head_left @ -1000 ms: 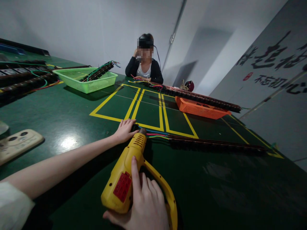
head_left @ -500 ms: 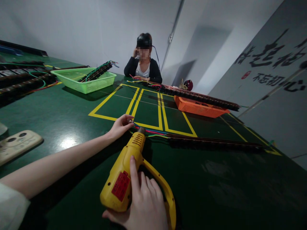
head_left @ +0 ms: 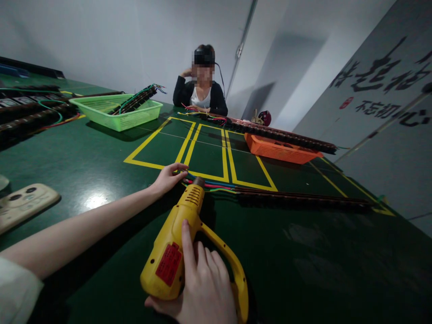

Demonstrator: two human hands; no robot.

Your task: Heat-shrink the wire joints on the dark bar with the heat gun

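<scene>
My right hand [head_left: 202, 279] is closed round a yellow heat gun [head_left: 178, 234], its index finger stretched along the body. The metal nozzle [head_left: 199, 182] points away from me, over a bundle of coloured wires [head_left: 216, 185] in blue, red and green. At the left end of those wires, my left hand [head_left: 170, 177] pinches the wire ends between thumb and fingers. The wires run right into a long dark brown strip [head_left: 297, 198] lying on the green table [head_left: 270, 252]. Part of the wire bundle is hidden behind the nozzle.
A green basket [head_left: 124, 122] holds a wired strip. An orange basket [head_left: 280, 150] sits under another long strip [head_left: 286, 135]. More wired strips [head_left: 30, 112] lie at far left, a beige phone [head_left: 30, 204] nearer. Across the table sits a person [head_left: 201, 92] wearing a headset.
My left fingers have shifted slightly at the wire ends; a shiny tip seen there before is no longer visible. The heat gun has barely moved.
</scene>
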